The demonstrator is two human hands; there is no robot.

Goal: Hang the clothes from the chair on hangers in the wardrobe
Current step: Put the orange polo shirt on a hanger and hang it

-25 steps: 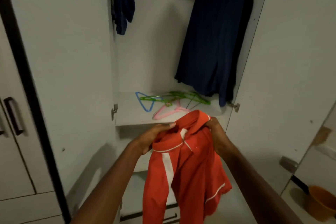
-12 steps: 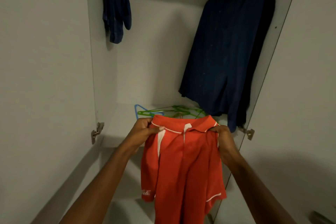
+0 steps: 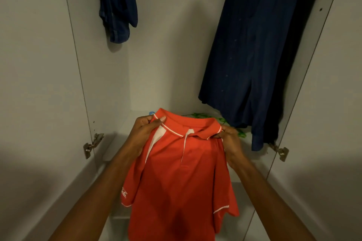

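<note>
Both arms reach forward, the left hand (image 3: 146, 133) and right hand (image 3: 231, 143) each pinching a collar end of the red polo shirt (image 3: 182, 178). The shirt, white-trimmed, hangs open-fronted before the wardrobe shelf (image 3: 121, 143), below the hanging navy shirt (image 3: 250, 55)

white script logo on red polo shirt (image 3: 182, 172) sleeve, too small to read
</note>
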